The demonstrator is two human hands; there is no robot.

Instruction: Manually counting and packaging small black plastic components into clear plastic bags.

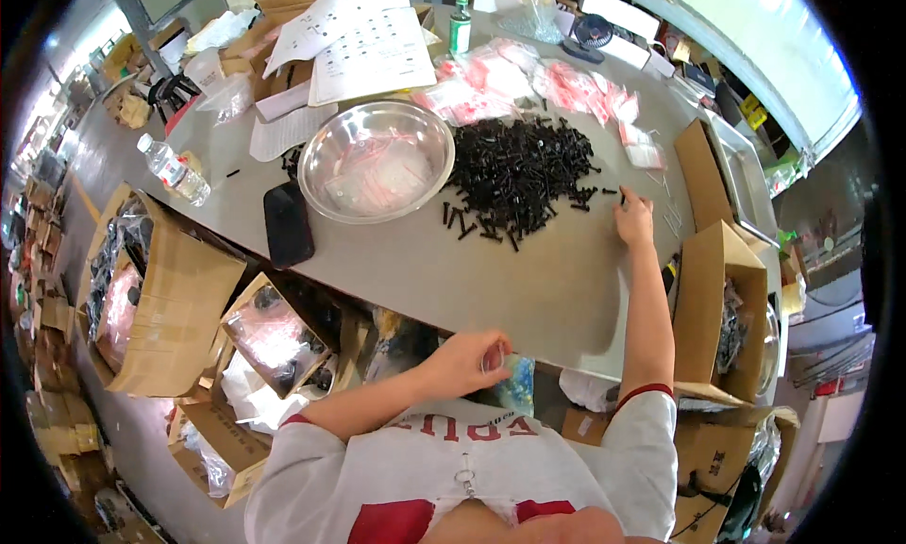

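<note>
A heap of black screws (519, 171) lies on the grey table, with several strays along its near edge. At the heap's right side my right hand (636, 221) reaches down to the tabletop, its fingertips pinched around what looks like a small black screw. One loose screw (609, 191) lies just left of those fingers. My left hand (472, 363) is held close to my body, in front of the table's near edge. Its fingers are curled around something pale and thin, too small to make out.
Left of the heap stands a steel bowl (316, 187) holding clear, red-edged bags. Beside it lie a dark phone (288, 225) and a water bottle (176, 170). More small bags (486, 77) and paper sheets (373, 58) lie behind. Cardboard boxes (700, 299) flank the table.
</note>
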